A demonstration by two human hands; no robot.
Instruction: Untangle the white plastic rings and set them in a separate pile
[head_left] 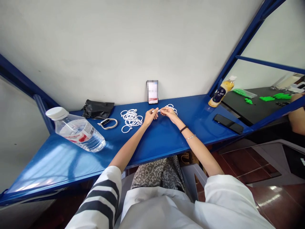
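Note:
My left hand (pixel 150 115) and my right hand (pixel 168 112) meet over the blue table (pixel 166 136), fingers pinched on a small white plastic ring (pixel 159 110) held between them. A pile of white rings (pixel 131 119) lies just left of my left hand. A smaller heap of white rings (pixel 172 107) sits behind my right hand. My right wrist wears a dark bead bracelet and a thin bangle.
A phone (pixel 152 92) leans upright against the wall. A water bottle (pixel 76 129) stands at the left, with a black bag (pixel 97 109) and a beige watch (pixel 107 123) behind it. A drink bottle (pixel 221 91) and dark phone (pixel 228 123) are at the right. Green parts (pixel 274 97) lie on a neighbouring table.

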